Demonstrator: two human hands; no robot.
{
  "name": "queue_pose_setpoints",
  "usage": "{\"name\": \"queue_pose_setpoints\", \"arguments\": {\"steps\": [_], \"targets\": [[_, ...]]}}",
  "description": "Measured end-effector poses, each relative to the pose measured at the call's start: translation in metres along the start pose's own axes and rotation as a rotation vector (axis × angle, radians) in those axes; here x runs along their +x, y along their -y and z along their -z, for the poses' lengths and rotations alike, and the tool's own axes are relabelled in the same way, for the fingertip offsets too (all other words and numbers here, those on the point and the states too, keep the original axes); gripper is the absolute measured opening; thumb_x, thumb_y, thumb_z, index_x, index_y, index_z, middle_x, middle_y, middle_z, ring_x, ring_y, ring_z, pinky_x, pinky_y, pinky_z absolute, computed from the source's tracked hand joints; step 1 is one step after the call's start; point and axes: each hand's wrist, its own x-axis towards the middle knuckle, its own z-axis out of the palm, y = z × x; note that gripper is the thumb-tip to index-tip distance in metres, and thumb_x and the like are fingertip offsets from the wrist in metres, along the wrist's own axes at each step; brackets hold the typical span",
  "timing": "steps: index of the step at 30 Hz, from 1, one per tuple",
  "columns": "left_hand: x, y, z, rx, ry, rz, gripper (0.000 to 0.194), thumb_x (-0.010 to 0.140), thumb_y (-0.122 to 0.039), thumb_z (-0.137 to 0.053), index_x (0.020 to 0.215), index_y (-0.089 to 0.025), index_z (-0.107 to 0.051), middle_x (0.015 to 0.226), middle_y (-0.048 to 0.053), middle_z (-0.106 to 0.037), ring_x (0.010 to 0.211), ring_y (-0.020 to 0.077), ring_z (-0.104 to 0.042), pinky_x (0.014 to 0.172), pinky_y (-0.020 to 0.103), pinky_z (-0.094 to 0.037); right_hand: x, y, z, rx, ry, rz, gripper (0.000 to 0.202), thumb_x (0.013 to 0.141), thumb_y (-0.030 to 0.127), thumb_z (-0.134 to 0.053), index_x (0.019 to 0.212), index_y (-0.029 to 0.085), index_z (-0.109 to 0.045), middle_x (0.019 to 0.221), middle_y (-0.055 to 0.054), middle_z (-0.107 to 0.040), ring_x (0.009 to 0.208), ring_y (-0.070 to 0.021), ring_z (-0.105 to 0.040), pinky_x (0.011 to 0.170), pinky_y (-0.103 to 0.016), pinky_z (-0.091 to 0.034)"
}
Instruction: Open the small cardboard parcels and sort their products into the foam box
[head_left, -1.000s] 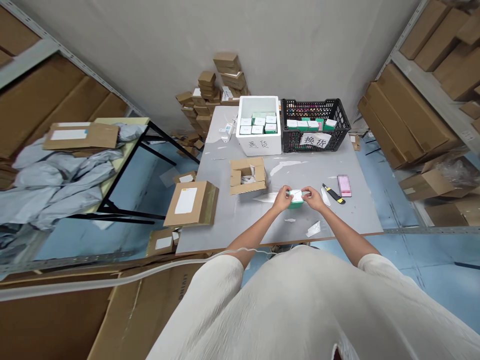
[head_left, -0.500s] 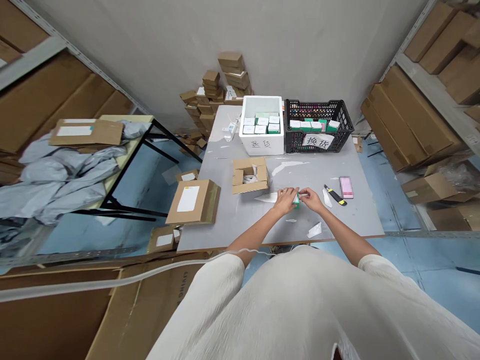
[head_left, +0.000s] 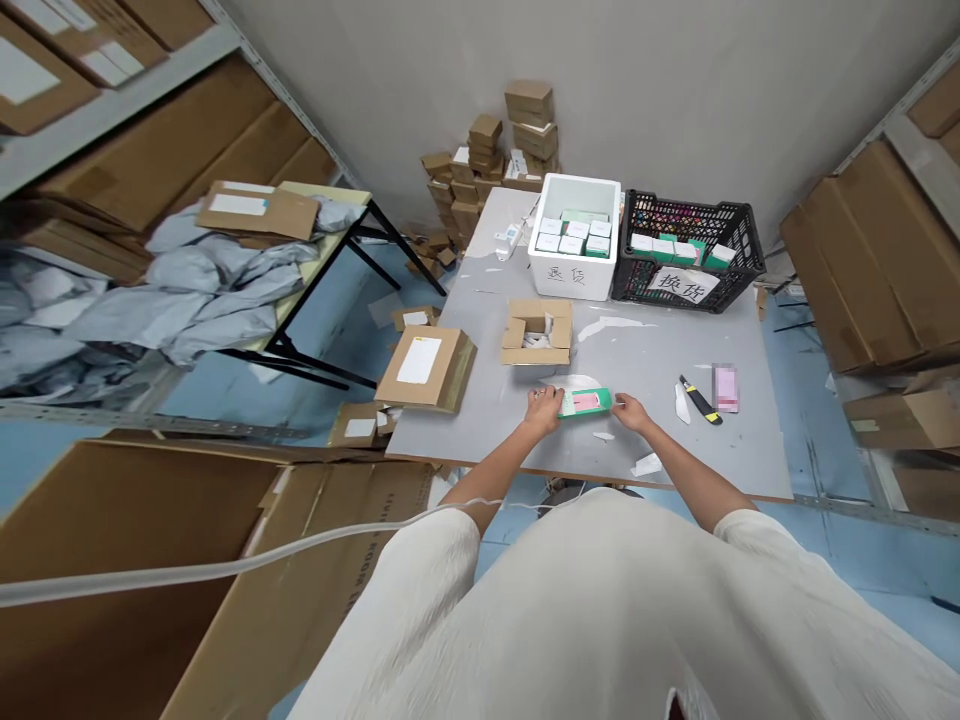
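Grip: the left hand (head_left: 541, 405) and right hand (head_left: 630, 410) each pinch one end of a small green box (head_left: 586, 402), fingers closed on its short edges.
Box: it lies long and flat between the two hands, low over the tabletop (head_left: 645, 345) near the front edge; whether it touches the surface cannot be told. A pink and white panel shows on its upper face.
Handling: as a judgement, a light, even pinch at both ends keeps thin card from buckling, and keeping the box level and close to the tabletop steadies it.
Close by: an opened cardboard carton (head_left: 537, 331) sits just behind the hands; a utility knife (head_left: 700, 399) and a pink item (head_left: 725, 388) lie to the right, with paper scraps (head_left: 646, 464) near the edge.
Farther back: a white foam box (head_left: 574, 240) and a black crate (head_left: 686, 250), both holding similar small boxes, stand side by side at the far edge.
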Motion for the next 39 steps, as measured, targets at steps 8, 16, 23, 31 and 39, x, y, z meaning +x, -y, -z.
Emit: {"name": "queue_pose_setpoints", "arguments": {"steps": [8,16,23,31,39], "targets": [[0.016,-0.036,-0.015,-0.066,0.025,-0.082,0.079,0.089,-0.02,-0.074,0.161,-0.026,-0.042,0.158,0.02,-0.052,0.15,0.0393,-0.043,0.124,0.055,-0.026,-0.01,-0.003,-0.014,0.075,0.086,-0.127,0.077,0.086,0.017,-0.067,0.162,0.019,-0.05,0.152,-0.018,-0.066,0.118,-0.0242,-0.075,0.109,-0.042,-0.058],[0.053,-0.083,-0.029,-0.154,0.023,-0.142,0.091,0.088,-0.022,-0.079,0.168,-0.019,-0.034,0.154,0.026,-0.055,0.148,0.0419,-0.047,0.123,0.055,-0.029,-0.034,0.001,0.016,0.046,0.012,-0.161,0.061,0.087,0.019,-0.07,0.147,0.021,-0.062,0.138,-0.014,-0.072,0.11,-0.0219,-0.074,0.104,-0.041,-0.06],[0.044,-0.079,-0.008,-0.263,-0.094,-0.206,0.093,0.086,-0.021,-0.074,0.17,-0.023,-0.034,0.145,0.019,-0.062,0.138,0.0405,-0.056,0.116,0.051,-0.041,-0.045,0.02,0.022,0.171,-0.029,-0.165,0.064,0.087,0.041,-0.08,0.145,0.021,-0.062,0.139,-0.016,-0.07,0.114,-0.0267,-0.073,0.093,-0.041,-0.064],[0.045,-0.103,0.014,-0.583,-0.286,-0.17,0.081,0.088,-0.024,-0.072,0.164,-0.024,-0.042,0.145,0.017,-0.056,0.128,0.036,-0.064,0.104,0.044,-0.056,-0.045,0.073,0.04,-0.01,-0.26,0.178,0.071,0.078,0.045,-0.083,0.142,0.027,-0.059,0.135,-0.009,-0.072,0.113,-0.028,-0.071,0.101,-0.046,-0.061],[0.042,-0.089,0.0,-0.709,-0.162,-0.231,0.106,0.078,-0.029,-0.091,0.169,-0.029,-0.036,0.152,0.015,-0.051,0.128,0.0329,-0.066,0.108,0.045,-0.055,-0.057,0.061,0.064,-0.195,-0.037,0.353,0.079,0.08,0.028,-0.077,0.154,0.026,-0.052,0.154,-0.016,-0.06,0.131,-0.0332,-0.066,0.111,-0.052,-0.055]]}}
